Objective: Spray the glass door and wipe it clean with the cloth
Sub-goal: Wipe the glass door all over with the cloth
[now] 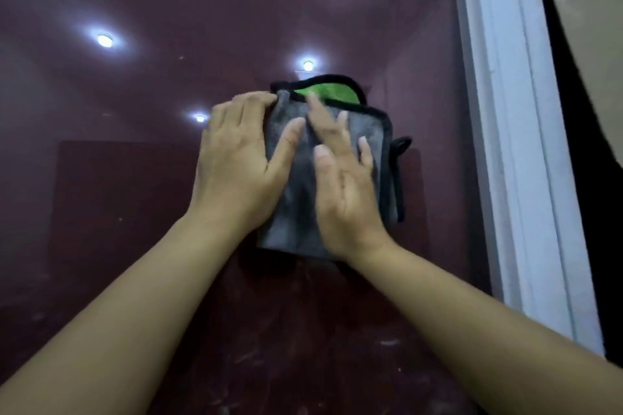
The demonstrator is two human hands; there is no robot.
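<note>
Against glass door [135, 178], near white frame [505, 145]: left hand [236, 162] and right hand [347, 192] spread flat on folded cloth [371, 131]. Risk: uneven pressure, cloth slips, leaving streaks.

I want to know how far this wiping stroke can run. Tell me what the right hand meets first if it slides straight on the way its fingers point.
The right hand points up the glass door. It first crosses the cloth's folded-back green corner, then bare glass as far as the view shows.
</note>
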